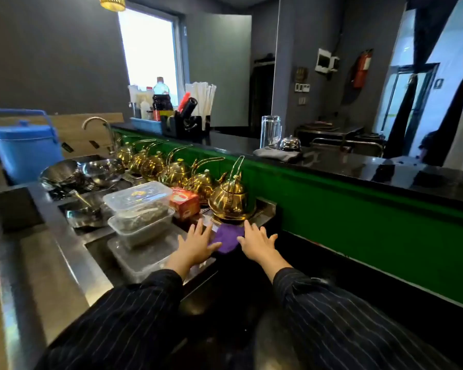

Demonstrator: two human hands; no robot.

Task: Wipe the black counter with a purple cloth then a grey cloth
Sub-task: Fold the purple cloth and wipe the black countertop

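The purple cloth lies three o'clock of the left hand, nine o'clock of the right hand. Both are spread wide, gripping nothing.

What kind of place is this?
Probably a cafe or restaurant service bar: a row of gold teapots, a call bell on the black counter, and bundled wrapped straws or chopsticks.

glossy black counter; shiny brass-coloured metal kettle; soft purple cloth.
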